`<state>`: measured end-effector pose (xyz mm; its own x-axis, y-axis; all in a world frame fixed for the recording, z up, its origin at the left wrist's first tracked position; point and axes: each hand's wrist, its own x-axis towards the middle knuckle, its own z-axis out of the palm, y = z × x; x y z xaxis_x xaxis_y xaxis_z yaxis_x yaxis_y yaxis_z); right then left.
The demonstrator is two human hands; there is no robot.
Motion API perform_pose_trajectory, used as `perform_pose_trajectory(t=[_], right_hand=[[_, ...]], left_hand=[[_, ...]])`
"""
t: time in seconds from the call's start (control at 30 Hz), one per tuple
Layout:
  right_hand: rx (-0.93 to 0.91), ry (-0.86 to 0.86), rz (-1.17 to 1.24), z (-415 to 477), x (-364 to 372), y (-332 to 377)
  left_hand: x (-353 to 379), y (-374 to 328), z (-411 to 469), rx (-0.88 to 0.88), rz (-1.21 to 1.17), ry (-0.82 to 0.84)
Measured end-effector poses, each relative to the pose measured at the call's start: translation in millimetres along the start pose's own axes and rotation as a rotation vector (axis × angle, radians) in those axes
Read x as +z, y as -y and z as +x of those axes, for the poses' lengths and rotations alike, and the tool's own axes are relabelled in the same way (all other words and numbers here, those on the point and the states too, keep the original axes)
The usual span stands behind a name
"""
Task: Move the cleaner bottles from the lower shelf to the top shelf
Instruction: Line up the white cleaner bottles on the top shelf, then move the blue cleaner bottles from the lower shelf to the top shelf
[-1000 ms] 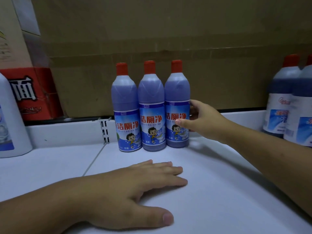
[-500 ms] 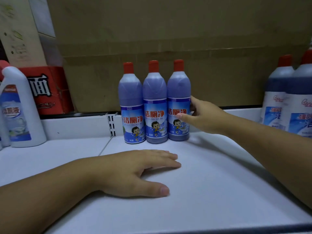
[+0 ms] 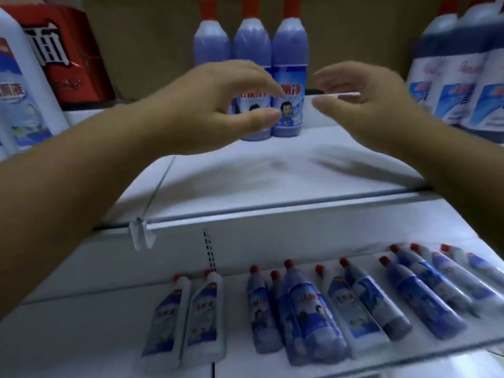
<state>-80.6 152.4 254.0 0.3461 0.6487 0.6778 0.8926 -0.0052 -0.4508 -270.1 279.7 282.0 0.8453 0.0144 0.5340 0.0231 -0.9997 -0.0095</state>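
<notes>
Three purple cleaner bottles (image 3: 289, 53) with red caps stand in a row at the back of the white top shelf (image 3: 272, 173). My left hand (image 3: 218, 105) hovers in front of them, fingers curled apart, holding nothing. My right hand (image 3: 365, 102) hovers to the right of the row, also empty with fingers apart. On the lower shelf (image 3: 81, 323) stand several more purple cleaner bottles (image 3: 308, 304) with red caps, and two white bottles (image 3: 201, 309) at their left.
Large dark-blue bottles (image 3: 458, 75) fill the top shelf's right end. A big white bottle (image 3: 19, 85) stands at its left, with a red carton (image 3: 68, 50) and brown cardboard boxes behind. A clear plastic clip (image 3: 141, 236) hangs on the shelf's front rail.
Both hands have lifted off the top shelf and pulled back; my right hand let go of the rightmost bottle. The view tilted down, bringing the lower shelf into sight.
</notes>
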Motion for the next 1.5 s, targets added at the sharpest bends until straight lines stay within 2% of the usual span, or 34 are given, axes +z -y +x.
perform_pose_trajectory(t=[0.1, 0.2, 0.27, 0.37, 0.43, 0.53, 0.6, 0.73, 0.83, 0.97, 1.13, 1.2, 1.3, 1.33, 1.4, 1.47, 1.5], right_hand=[[-0.174, -0.083, -0.006, -50.4, -3.4, 19.0], [-0.391, -0.137, 0.054, -104.4, -9.6, 31.2], [-0.433, -0.078, 0.054, -133.6, -7.2, 30.8], [-0.467, 0.120, -0.062, -164.8, 19.4, 8.8], [-0.306, 0.322, -0.123, -180.3, 50.2, -21.0], [0.199, 0.512, -0.231, -197.4, 95.5, -69.1], [0.439, 0.629, -0.330, -212.3, 123.0, -95.8], [0.666, 0.802, -0.312, -239.8, 166.1, -123.4], [0.700, 0.743, -0.261, -245.4, 177.0, -130.5], [0.744, 0.566, -0.029, -253.8, 172.6, -118.5], [0.669, 0.445, 0.169, -269.8, 179.5, -82.9], [0.609, 0.459, 0.176, -272.7, 179.6, -74.5], [0.487, 0.644, 0.253, -273.6, 163.6, -77.0], [0.444, 0.689, 0.233, -274.6, 156.7, -82.4], [0.449, 0.649, 0.041, -279.6, 148.6, -103.3], [0.591, 0.600, -0.234, -282.5, 147.7, -126.1], [0.664, 0.632, -0.330, -282.6, 150.5, -133.5]], left_hand=[[9.7, -34.9, -46.2, 0.193, -0.076, -0.120], [32.8, -66.2, -100.3, 0.325, -0.216, -0.094], [59.0, -74.2, -126.3, 0.318, -0.312, -0.076], [114.4, -62.9, -148.3, 0.170, -0.378, 0.037], [154.7, -50.9, -156.0, -0.030, -0.366, 0.189], [209.3, -36.6, -162.2, -0.377, -0.391, 0.371], [238.8, -35.3, -161.6, -0.541, -0.447, 0.470], [282.4, -44.2, -156.1, -0.795, -0.596, 0.503], [304.0, -54.2, -151.8, -1.002, -0.798, 0.464], [306.4, -65.5, -137.3, -1.321, -1.243, 0.209], [303.6, -74.7, -141.1, -1.502, -1.486, 0.088], [301.6, -78.5, -146.9, -1.526, -1.528, 0.048], [296.1, -77.5, -157.0, -1.525, -1.615, 0.052], [294.2, -76.8, -160.7, -1.535, -1.663, 0.058], [292.0, -75.8, -167.5, -1.565, -1.731, 0.072], [290.4, -75.5, -171.7, -1.563, -1.771, 0.083], [289.5, -75.3, -172.7, -1.550, -1.784, 0.085]])
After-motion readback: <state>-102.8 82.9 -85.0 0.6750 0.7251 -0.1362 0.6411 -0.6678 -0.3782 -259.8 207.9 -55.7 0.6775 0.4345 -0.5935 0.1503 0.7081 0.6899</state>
